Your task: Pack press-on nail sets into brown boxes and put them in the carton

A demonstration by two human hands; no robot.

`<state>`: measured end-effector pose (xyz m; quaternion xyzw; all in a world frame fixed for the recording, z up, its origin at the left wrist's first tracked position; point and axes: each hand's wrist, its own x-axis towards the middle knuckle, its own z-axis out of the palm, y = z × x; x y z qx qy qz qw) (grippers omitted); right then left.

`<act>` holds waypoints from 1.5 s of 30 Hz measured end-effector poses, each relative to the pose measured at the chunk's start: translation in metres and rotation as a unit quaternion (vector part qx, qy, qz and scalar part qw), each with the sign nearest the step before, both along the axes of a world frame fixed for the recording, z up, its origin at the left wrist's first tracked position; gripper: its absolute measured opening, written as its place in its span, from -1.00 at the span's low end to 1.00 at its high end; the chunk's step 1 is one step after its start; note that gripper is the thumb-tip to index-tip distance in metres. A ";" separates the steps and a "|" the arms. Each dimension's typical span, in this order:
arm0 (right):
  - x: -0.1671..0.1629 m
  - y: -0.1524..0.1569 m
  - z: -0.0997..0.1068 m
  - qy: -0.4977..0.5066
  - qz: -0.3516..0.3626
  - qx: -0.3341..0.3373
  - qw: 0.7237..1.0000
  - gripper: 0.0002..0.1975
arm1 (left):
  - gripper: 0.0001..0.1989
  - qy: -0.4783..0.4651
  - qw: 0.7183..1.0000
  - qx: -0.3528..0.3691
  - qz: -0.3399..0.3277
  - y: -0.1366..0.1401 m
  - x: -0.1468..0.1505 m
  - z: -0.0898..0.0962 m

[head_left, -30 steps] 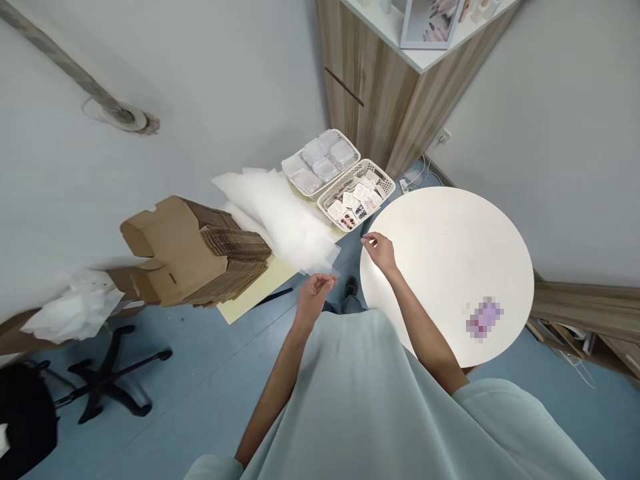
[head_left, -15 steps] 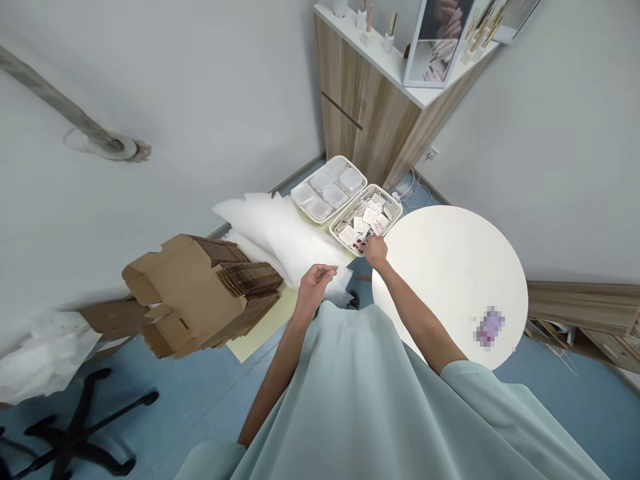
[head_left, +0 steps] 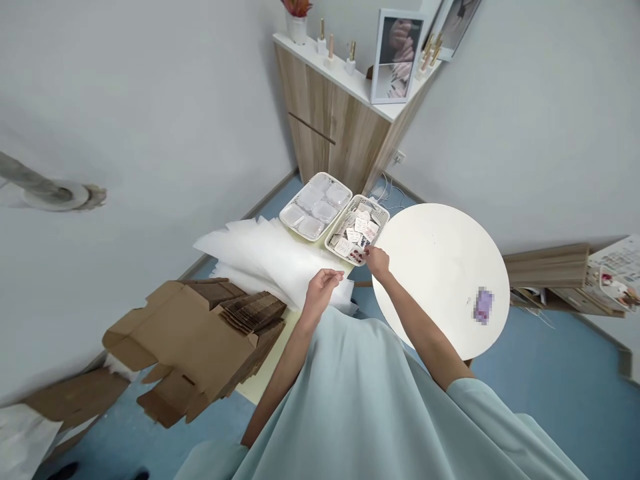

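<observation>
My right hand (head_left: 378, 261) is at the near right corner of a white basket (head_left: 383, 225). Its fingers pinch the edge of a small packet with dark red pieces (head_left: 357, 256), which is over the basket's near end. Several small white cards and clear packets (head_left: 354, 235) lie in a loose heap inside that basket. Apart from it, my left hand (head_left: 321, 291) hangs in front of my body, above the edge of the white foam sheets (head_left: 270, 257). The left fingers are curled together against the thumb, and nothing shows between them.
Beside the basket stands another white basket (head_left: 283, 215) of clear plastic boxes (head_left: 310, 196). Flattened cardboard boxes (head_left: 175, 333) are stacked on the left. A round white table (head_left: 440, 267) on the right bears a blurred purple item (head_left: 483, 306). A wooden cabinet (head_left: 340, 120) fills the corner.
My view has shifted, with the baskets and table now further left in the picture. My right hand remains at the basket's near corner, and the red-dotted packet shows more clearly. My left hand stays curled.
</observation>
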<state>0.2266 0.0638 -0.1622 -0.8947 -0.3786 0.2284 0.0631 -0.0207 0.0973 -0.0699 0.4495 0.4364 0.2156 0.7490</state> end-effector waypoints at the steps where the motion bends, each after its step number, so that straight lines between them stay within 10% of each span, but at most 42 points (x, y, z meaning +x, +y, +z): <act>1: -0.001 -0.001 0.003 -0.001 -0.009 0.010 1.000 -0.80 | -0.64 -0.001 1.000 0.001 -0.009 0.001 0.001 -0.001; 11: 0.000 -0.033 0.067 0.216 -0.121 0.252 0.936 -0.65 | -0.50 0.002 0.998 -0.027 -0.049 0.003 0.019 -0.012; 21: 0.001 -0.130 0.154 0.354 -0.114 0.304 0.877 -0.50 | -0.46 -0.028 0.989 0.003 -0.146 -0.028 0.055 0.024; 29: 0.030 -0.163 0.164 0.350 -0.114 0.365 0.855 -0.58 | -0.51 -0.040 0.984 -0.017 -0.172 -0.083 0.084 0.042; 39: 0.064 -0.229 0.163 0.369 -0.109 0.413 0.825 -0.62 | -0.31 -0.145 0.933 -0.224 -0.242 -0.136 0.119 0.049; 45: 0.067 -0.253 0.170 0.331 -0.132 0.432 0.829 -0.61 | -0.42 -0.149 0.941 -0.185 -0.241 -0.162 0.127 0.050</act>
